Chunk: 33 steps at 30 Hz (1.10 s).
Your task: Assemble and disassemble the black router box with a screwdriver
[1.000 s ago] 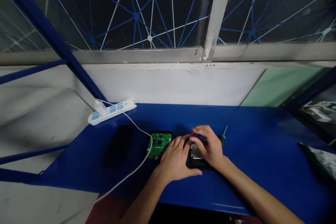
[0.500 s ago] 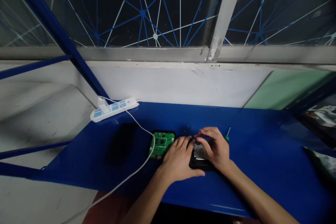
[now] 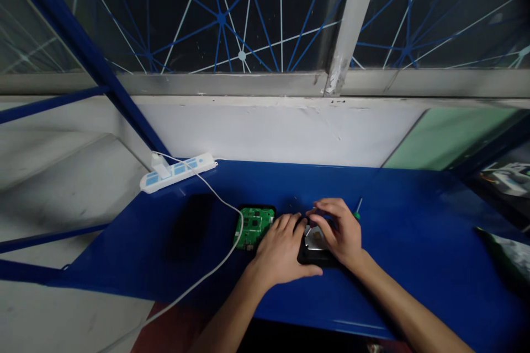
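Observation:
A black casing with a silver metal plate (image 3: 315, 239) in it lies on the blue table between my hands. My left hand (image 3: 279, 251) rests flat along the casing's left side, fingers stretched forward and thumb apart. Over the casing's far part, my right hand (image 3: 342, 229) is bent with thumb and fingers drawn together; whatever is between the fingertips is hidden or too small to name. Left of my left hand sits a green circuit board (image 3: 254, 226) in a dark tray-like shell. A small screwdriver with a green handle (image 3: 356, 215) lies beyond my right hand.
A white power strip (image 3: 182, 171) with a plug sits at the table's far left. Its white cable (image 3: 223, 262) runs across the circuit board's left edge toward me. A dark flat item (image 3: 191, 226) lies left; a green-and-silver bag (image 3: 507, 256) sits right. Blue frame bars (image 3: 118, 102) stand left.
The view has shifted very slightly. Both hands keep nearly the same place and pose over the casing, and the other things have stayed put.

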Each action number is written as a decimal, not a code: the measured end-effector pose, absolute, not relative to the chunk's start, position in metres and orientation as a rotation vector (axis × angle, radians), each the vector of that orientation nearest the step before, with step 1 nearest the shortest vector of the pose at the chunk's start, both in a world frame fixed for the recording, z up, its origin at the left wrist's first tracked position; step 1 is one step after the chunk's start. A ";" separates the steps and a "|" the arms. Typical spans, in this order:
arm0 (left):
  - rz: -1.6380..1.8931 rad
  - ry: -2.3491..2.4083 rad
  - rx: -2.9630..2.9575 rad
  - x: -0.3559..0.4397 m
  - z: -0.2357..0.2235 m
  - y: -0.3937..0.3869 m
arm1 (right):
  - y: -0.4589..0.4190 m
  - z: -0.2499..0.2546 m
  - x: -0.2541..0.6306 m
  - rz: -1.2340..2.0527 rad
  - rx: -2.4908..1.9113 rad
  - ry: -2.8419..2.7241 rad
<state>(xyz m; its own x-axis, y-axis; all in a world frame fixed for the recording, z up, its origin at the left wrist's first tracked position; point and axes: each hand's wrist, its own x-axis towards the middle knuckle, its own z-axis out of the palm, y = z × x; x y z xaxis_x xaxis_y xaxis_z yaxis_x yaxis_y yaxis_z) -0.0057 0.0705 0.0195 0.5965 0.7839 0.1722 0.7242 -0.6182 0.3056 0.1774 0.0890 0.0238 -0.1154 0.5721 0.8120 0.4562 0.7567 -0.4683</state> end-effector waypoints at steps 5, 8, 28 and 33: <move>0.433 1.258 2.599 -0.005 0.021 0.071 | 0.088 0.024 0.175 0.269 -0.804 -1.770; 0.443 1.254 2.592 -0.005 0.020 0.071 | 0.086 0.025 0.173 0.338 -0.793 -1.786; 0.481 1.237 2.599 -0.006 0.018 0.070 | 0.089 0.046 0.171 0.408 -0.833 -1.912; 0.453 1.254 2.618 -0.006 0.014 0.070 | 0.089 0.050 0.165 0.407 -0.779 -1.905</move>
<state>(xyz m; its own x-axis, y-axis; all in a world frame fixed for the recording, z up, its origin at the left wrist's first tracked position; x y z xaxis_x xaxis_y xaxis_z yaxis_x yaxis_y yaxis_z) -0.0062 0.0703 0.0137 0.5926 0.7838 0.1857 0.7215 -0.6190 0.3103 0.1651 0.0894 0.0501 -0.2958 0.6746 0.6763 0.3390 0.7361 -0.5859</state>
